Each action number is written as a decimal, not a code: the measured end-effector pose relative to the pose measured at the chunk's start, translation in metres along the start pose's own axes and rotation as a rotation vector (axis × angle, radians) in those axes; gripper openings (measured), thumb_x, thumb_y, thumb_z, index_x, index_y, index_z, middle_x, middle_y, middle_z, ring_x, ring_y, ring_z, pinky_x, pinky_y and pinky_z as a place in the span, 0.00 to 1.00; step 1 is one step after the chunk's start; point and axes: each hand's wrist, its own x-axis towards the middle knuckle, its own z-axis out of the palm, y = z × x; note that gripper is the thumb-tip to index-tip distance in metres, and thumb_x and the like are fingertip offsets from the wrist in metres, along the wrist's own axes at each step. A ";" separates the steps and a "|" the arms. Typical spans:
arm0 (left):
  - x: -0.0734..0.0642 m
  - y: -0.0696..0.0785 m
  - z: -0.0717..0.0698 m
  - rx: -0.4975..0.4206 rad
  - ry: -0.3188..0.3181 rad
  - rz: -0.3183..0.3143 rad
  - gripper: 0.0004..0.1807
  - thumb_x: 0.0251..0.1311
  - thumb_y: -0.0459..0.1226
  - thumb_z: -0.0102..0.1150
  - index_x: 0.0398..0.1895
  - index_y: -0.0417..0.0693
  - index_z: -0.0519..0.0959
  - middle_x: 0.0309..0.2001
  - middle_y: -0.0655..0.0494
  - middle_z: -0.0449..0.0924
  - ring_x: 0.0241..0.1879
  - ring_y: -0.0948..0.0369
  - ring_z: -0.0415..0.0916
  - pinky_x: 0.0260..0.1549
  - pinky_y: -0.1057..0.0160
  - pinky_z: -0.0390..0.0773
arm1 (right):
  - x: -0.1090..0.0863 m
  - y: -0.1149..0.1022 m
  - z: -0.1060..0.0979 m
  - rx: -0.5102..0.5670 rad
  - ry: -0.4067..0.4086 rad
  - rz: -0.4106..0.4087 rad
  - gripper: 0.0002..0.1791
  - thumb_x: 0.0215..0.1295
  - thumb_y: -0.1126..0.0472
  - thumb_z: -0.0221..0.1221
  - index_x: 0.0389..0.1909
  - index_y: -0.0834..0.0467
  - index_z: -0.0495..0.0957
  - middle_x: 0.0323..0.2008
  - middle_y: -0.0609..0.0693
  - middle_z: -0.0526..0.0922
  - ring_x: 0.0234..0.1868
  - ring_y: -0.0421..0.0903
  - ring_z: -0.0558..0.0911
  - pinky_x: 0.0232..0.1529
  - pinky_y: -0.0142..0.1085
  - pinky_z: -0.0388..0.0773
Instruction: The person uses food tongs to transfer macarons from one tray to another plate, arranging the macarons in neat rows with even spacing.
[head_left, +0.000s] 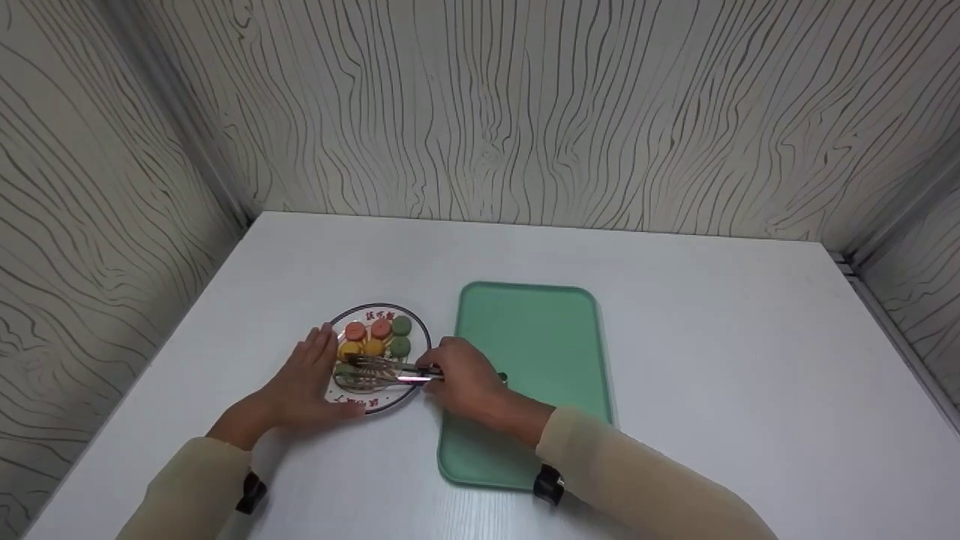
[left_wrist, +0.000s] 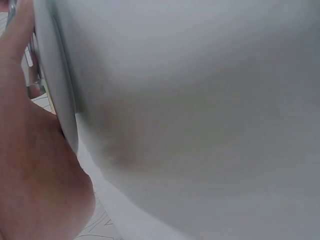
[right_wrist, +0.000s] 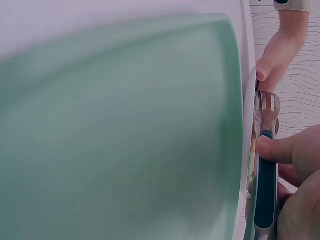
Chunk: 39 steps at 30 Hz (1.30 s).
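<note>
A round white plate (head_left: 417, 339) with a dark rim and red characters holds several macarons: pink ones (head_left: 355, 331), yellow ones (head_left: 374, 347) and green ones (head_left: 401, 325). Along the plate's left and near rim rests my left hand (head_left: 300, 384), its fingers extended and the thumb apart from them. My right hand (head_left: 469, 382) grips metal serving tongs (head_left: 411, 380) with slotted heads and dark handle inlays (right_wrist: 266, 195). Those heads reach over the lower left of the plate, near a green macaron partly hidden beneath them. Whether they hold it, I cannot tell.
A green rectangular tray (head_left: 536, 322) lies right of the plate, partly under my right hand and forearm. Both stand on a white table (head_left: 712, 360). Wood-grain patterned panels (head_left: 487, 112) rise behind and at the sides.
</note>
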 end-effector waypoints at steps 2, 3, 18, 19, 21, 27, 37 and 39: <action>0.000 0.000 0.000 0.000 0.002 0.001 0.70 0.51 0.68 0.65 0.78 0.26 0.43 0.80 0.31 0.36 0.79 0.35 0.31 0.74 0.35 0.40 | 0.001 0.000 0.002 -0.008 0.006 -0.008 0.12 0.58 0.68 0.71 0.44 0.58 0.90 0.33 0.46 0.82 0.35 0.40 0.75 0.40 0.34 0.75; 0.000 0.000 0.000 -0.001 0.004 0.003 0.70 0.51 0.68 0.65 0.78 0.25 0.43 0.80 0.30 0.36 0.79 0.35 0.31 0.74 0.35 0.40 | 0.002 0.000 0.002 -0.011 0.009 -0.014 0.12 0.58 0.68 0.71 0.44 0.58 0.90 0.33 0.46 0.82 0.35 0.40 0.75 0.40 0.34 0.75; -0.001 -0.003 0.001 0.005 0.028 0.025 0.69 0.52 0.67 0.65 0.77 0.24 0.44 0.79 0.29 0.37 0.78 0.34 0.31 0.74 0.35 0.41 | 0.002 0.000 0.005 -0.001 0.026 -0.010 0.12 0.58 0.68 0.70 0.43 0.59 0.90 0.32 0.46 0.80 0.34 0.40 0.74 0.38 0.33 0.74; -0.001 -0.003 0.001 0.003 0.027 0.023 0.69 0.52 0.67 0.65 0.77 0.24 0.44 0.79 0.29 0.37 0.78 0.34 0.31 0.74 0.35 0.41 | 0.001 0.000 0.004 0.002 0.022 -0.007 0.12 0.58 0.68 0.70 0.44 0.59 0.90 0.32 0.46 0.80 0.35 0.40 0.74 0.39 0.33 0.74; -0.001 -0.003 0.002 0.000 0.021 0.018 0.69 0.52 0.67 0.65 0.77 0.24 0.44 0.79 0.29 0.37 0.78 0.34 0.31 0.74 0.35 0.40 | 0.000 0.000 0.003 0.008 0.014 -0.003 0.12 0.58 0.68 0.70 0.44 0.59 0.89 0.33 0.46 0.81 0.35 0.40 0.74 0.39 0.34 0.75; 0.001 -0.004 0.003 0.004 -0.002 -0.001 0.69 0.53 0.68 0.63 0.78 0.26 0.43 0.80 0.31 0.36 0.79 0.36 0.30 0.75 0.36 0.39 | -0.005 0.003 -0.004 0.023 -0.015 0.020 0.13 0.60 0.68 0.68 0.46 0.58 0.89 0.33 0.44 0.79 0.35 0.40 0.72 0.38 0.33 0.72; 0.001 -0.004 0.002 -0.005 0.006 0.008 0.69 0.53 0.67 0.64 0.78 0.24 0.43 0.80 0.30 0.36 0.78 0.34 0.30 0.74 0.35 0.40 | -0.015 0.011 -0.014 -0.012 -0.005 -0.008 0.14 0.59 0.68 0.69 0.46 0.59 0.89 0.37 0.48 0.83 0.38 0.41 0.75 0.42 0.36 0.76; 0.001 -0.003 0.001 -0.008 0.005 0.007 0.69 0.53 0.67 0.64 0.78 0.24 0.43 0.80 0.30 0.36 0.78 0.34 0.30 0.74 0.35 0.40 | -0.017 0.013 -0.017 -0.008 -0.007 0.005 0.14 0.58 0.68 0.69 0.46 0.59 0.89 0.36 0.47 0.83 0.37 0.41 0.74 0.41 0.36 0.76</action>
